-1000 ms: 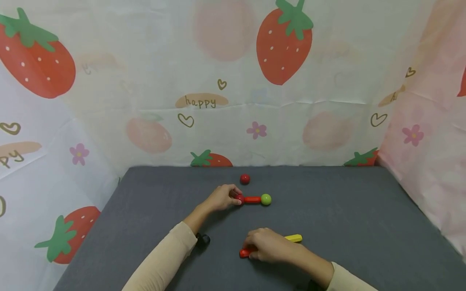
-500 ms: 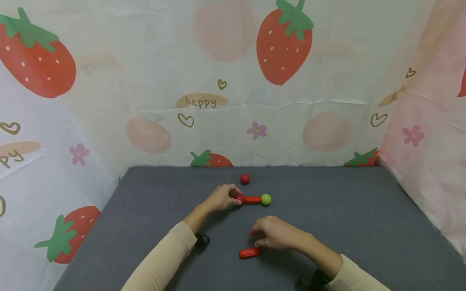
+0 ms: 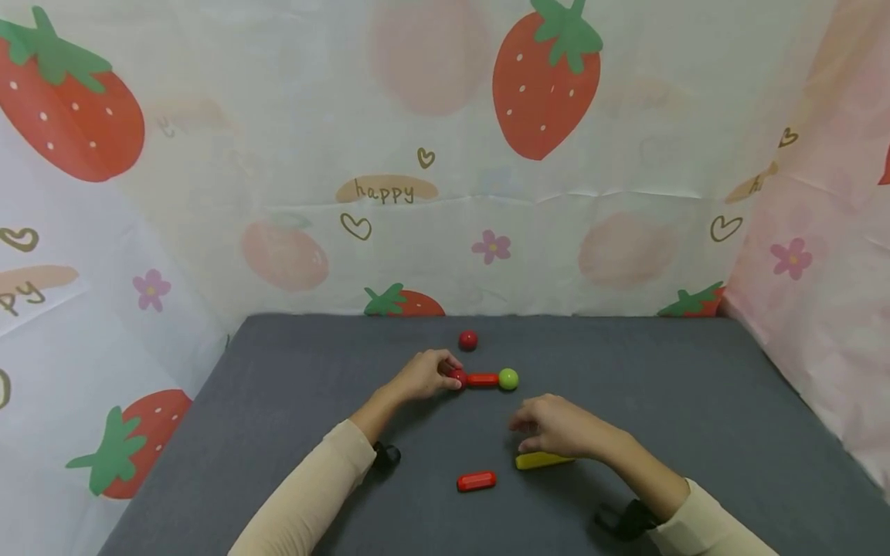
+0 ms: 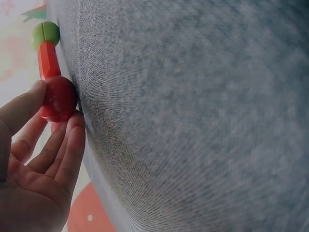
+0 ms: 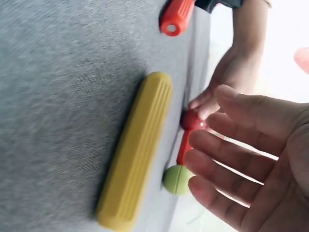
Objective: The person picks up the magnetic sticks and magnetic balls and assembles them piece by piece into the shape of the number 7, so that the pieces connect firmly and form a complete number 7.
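Observation:
My left hand (image 3: 426, 375) pinches a dark red ball (image 4: 60, 98) between thumb and fingers. That ball sits at one end of a short red rod (image 3: 483, 379), and a green ball (image 3: 508, 379) is at the other end, so the three lie in a row on the table. Over a longer yellow rod (image 5: 136, 154), my right hand (image 3: 565, 426) holds nothing, its fingers loosely bent in the right wrist view. Part of the yellow rod (image 3: 542, 461) is covered by this hand in the head view. A loose red rod (image 3: 476, 482) lies to the left of it.
Another red ball (image 3: 468, 340) rests behind the joined pieces, near the table's back edge. The dark grey table (image 3: 313, 347) meets a strawberry-printed curtain (image 3: 528, 232) at the back and sides. Black straps (image 3: 629, 520) sit at the wrists.
My right hand has left the loose red rod and moved right and away from me, uncovering that rod and part of the yellow one. My left hand stays on the red ball.

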`<state>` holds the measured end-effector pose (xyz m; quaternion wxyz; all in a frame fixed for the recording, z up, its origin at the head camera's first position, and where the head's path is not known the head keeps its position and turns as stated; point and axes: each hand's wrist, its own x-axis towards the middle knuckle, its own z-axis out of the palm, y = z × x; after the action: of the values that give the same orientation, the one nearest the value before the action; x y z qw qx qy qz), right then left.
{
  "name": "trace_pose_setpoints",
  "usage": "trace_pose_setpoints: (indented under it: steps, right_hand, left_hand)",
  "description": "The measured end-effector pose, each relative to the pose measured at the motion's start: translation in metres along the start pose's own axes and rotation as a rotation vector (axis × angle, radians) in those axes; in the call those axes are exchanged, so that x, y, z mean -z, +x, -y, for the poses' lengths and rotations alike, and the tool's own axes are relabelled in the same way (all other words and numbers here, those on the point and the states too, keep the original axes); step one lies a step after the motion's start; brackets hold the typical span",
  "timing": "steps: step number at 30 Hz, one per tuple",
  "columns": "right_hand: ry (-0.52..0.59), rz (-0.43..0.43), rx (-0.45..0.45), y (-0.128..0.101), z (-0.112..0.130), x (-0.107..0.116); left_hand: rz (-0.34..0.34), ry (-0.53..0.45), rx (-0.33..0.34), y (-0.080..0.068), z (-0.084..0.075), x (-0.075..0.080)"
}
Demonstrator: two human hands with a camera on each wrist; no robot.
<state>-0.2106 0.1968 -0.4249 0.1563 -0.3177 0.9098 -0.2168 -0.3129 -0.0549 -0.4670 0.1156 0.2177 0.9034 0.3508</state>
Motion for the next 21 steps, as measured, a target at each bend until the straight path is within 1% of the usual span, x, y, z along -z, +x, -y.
trace_pose_setpoints:
  steps: [5, 8, 15, 21]
  right_hand:
    - [-0.064, 0.051, -0.048, -0.006, -0.006, -0.006]
    - [-0.084, 0.054, -0.053, -0.011, -0.010, -0.011]
    - [-0.091, -0.001, 0.032, -0.017, -0.015, -0.019]
    - [-0.112, -0.017, 0.045, -0.017, -0.015, -0.020]
  left_hand:
    - [0.002, 0.004, 0.005, 0.000, 0.000, 0.001]
    - [0.008, 0.002, 0.008, 0.000, 0.000, 0.001]
    - [0.007, -0.003, 0.012, 0.000, 0.000, 0.000]
    - [0.003, 0.002, 0.013, -0.001, 0.001, -0.001]
